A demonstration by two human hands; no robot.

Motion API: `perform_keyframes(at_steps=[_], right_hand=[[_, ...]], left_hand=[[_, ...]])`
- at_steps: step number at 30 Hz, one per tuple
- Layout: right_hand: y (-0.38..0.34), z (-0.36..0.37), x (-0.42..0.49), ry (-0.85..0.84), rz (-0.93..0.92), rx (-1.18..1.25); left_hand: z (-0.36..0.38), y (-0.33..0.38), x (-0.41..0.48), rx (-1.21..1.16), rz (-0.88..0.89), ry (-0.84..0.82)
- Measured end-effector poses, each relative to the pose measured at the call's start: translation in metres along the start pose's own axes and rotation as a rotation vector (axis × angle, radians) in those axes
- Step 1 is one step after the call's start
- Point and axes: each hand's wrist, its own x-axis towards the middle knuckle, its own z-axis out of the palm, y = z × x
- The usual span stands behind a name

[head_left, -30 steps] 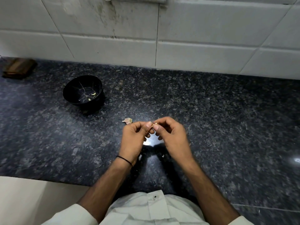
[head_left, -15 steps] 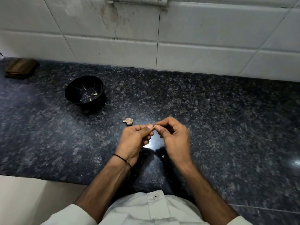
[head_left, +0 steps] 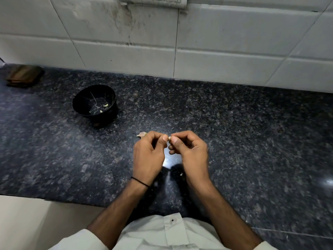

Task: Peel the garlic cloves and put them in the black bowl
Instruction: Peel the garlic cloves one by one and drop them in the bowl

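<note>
My left hand (head_left: 148,156) and my right hand (head_left: 191,154) meet above the middle of the dark granite counter (head_left: 252,141). Between their fingertips they pinch a small pale garlic clove (head_left: 169,137), mostly hidden by the thumbs. The black bowl (head_left: 94,103) stands on the counter to the far left of my hands, with a few small pale bits inside it. A dry piece of garlic skin (head_left: 141,134) lies on the counter just beyond my left hand.
A white tiled wall (head_left: 216,60) rises behind the counter. A brown wooden object (head_left: 24,75) lies at the far left by the wall. A tiny pale scrap (head_left: 181,174) lies under my right wrist. The counter's front edge runs at lower left.
Both hands stay together on the clove, with only small shifts of the fingers. The view has tilted slightly; the bowl and skin piece have not moved.
</note>
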Motion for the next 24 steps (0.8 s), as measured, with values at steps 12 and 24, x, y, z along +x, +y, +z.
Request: perform_keyframes(at_steps=[12, 24], right_hand=[[0.002, 0.003, -0.008, 0.107, -0.059, -0.224], [0.011, -0.003, 0.002, 0.068, 0.073, 0.049]], left_hand=[[0.006, -0.005, -0.006, 0.150, 0.120, 0.083], [0.009, -0.021, 0.000, -0.111, -0.077, -0.049]])
